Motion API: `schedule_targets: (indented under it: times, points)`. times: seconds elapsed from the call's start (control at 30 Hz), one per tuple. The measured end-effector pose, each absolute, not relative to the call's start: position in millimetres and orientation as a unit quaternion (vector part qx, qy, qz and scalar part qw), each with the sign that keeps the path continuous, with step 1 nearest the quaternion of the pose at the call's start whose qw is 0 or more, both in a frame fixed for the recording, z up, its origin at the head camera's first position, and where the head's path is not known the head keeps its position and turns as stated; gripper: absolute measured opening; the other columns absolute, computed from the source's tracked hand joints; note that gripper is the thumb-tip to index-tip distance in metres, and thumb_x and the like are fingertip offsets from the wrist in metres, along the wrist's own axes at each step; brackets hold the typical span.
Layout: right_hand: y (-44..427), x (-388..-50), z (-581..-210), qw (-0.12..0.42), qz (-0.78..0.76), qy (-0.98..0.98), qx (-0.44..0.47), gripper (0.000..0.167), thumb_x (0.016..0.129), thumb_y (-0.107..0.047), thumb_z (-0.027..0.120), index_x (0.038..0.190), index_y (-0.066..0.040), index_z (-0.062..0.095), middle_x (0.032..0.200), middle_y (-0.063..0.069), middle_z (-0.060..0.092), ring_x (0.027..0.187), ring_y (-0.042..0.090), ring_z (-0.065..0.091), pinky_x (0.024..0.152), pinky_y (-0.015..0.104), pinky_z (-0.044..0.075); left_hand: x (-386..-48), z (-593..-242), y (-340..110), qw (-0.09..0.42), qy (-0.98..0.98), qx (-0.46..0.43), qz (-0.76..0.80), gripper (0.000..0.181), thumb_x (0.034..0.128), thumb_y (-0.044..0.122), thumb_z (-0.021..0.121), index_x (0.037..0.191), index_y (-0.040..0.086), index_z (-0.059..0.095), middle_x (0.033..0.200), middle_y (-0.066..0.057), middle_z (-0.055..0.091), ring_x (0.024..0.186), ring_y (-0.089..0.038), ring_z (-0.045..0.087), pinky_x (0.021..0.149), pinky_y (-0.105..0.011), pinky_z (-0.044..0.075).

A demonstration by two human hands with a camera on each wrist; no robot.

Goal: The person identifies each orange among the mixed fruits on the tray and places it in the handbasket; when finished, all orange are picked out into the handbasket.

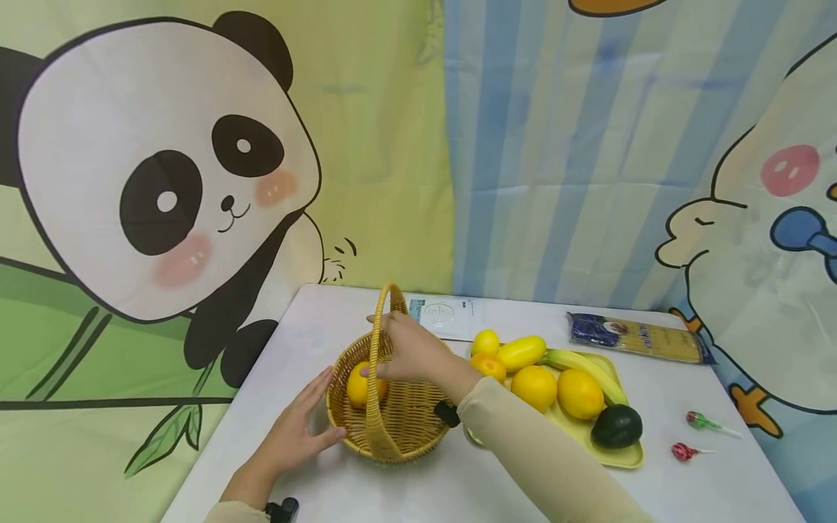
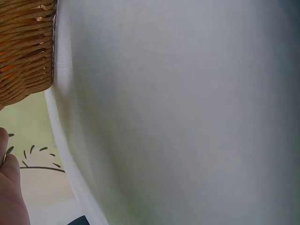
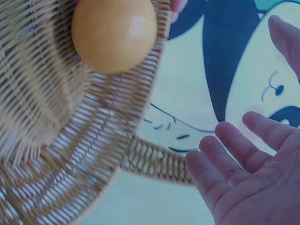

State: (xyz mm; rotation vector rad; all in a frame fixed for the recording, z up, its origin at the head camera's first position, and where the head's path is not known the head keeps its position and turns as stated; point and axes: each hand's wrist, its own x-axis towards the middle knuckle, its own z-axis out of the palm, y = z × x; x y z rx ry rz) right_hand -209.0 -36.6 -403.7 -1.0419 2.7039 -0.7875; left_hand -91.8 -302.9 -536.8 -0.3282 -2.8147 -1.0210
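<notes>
A round wicker basket (image 1: 408, 425) (image 2: 26, 51) (image 3: 98, 173) stands upright, its arched handle (image 1: 374, 414) raised. Inside, at the left, lies an orange-yellow fruit (image 1: 356, 388) (image 3: 114, 35). My left hand (image 1: 290, 432) (image 2: 10, 197) touches the basket's left rim with its fingers spread; only a part of it shows in the left wrist view. Over the basket, beside the handle, is my right hand (image 1: 415, 349) (image 3: 253, 180). In the right wrist view its fingers are spread, hold nothing and are apart from the fruit.
Right of the basket, a yellow tray (image 1: 631, 459) bears a banana (image 1: 588, 368), several yellow and orange fruits and a dark green one (image 1: 617, 426). Behind lie a white packet (image 1: 445, 316) and a pasta bag (image 1: 641, 339). Two lollipops (image 1: 700, 419) (image 1: 683, 452) lie at the right.
</notes>
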Motion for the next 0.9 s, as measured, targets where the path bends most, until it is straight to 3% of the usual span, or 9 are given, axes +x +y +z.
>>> schedule_targets:
  times: [0.2, 0.53, 0.77, 0.9]
  points:
    - [-8, -207, -393, 0.052, -0.288, 0.899, -0.325, 0.096, 0.085, -0.056, 0.082, 0.162, -0.022, 0.038, 0.167, 0.007, 0.041, 0.155, 0.028, 0.038, 0.125, 0.051, 0.039, -93, -538, -303, 0.068, -0.932, -0.111, -0.34, 0.107, 0.0819, 0.048, 0.087, 0.167, 0.023, 0.028, 0.174, -0.002, 0.028, 0.156, -0.04, 0.036, 0.119, -0.071, 0.036]
    - [34, -196, -379, 0.002, -0.328, 0.893, -0.309, 0.092, 0.085, -0.058, 0.081, 0.161, -0.028, 0.04, 0.162, -0.002, 0.046, 0.149, 0.027, 0.045, 0.12, 0.054, 0.044, -93, -539, -304, 0.077, -0.933, -0.118, -0.332, 0.106, 0.0817, 0.048, 0.087, 0.167, 0.022, 0.029, 0.174, -0.001, 0.029, 0.154, -0.042, 0.037, 0.118, -0.071, 0.037]
    - [72, -191, -375, -0.029, -0.35, 0.892, -0.283, 0.087, 0.087, -0.053, 0.081, 0.16, -0.029, 0.041, 0.162, 0.0, 0.044, 0.151, 0.03, 0.043, 0.12, 0.059, 0.044, -93, -539, -303, 0.083, -0.934, -0.124, -0.326, 0.107, 0.0806, 0.05, 0.088, 0.166, 0.02, 0.031, 0.173, -0.001, 0.03, 0.153, -0.041, 0.039, 0.118, -0.069, 0.038]
    - [96, -190, -376, -0.044, -0.357, 0.897, -0.257, 0.085, 0.089, -0.048, 0.082, 0.16, -0.03, 0.04, 0.163, 0.001, 0.044, 0.144, 0.032, 0.049, 0.115, 0.059, 0.048, -93, -539, -304, 0.086, -0.934, -0.125, -0.323, 0.107, 0.0803, 0.048, 0.088, 0.166, 0.019, 0.031, 0.173, -0.003, 0.031, 0.153, -0.042, 0.039, 0.118, -0.069, 0.038]
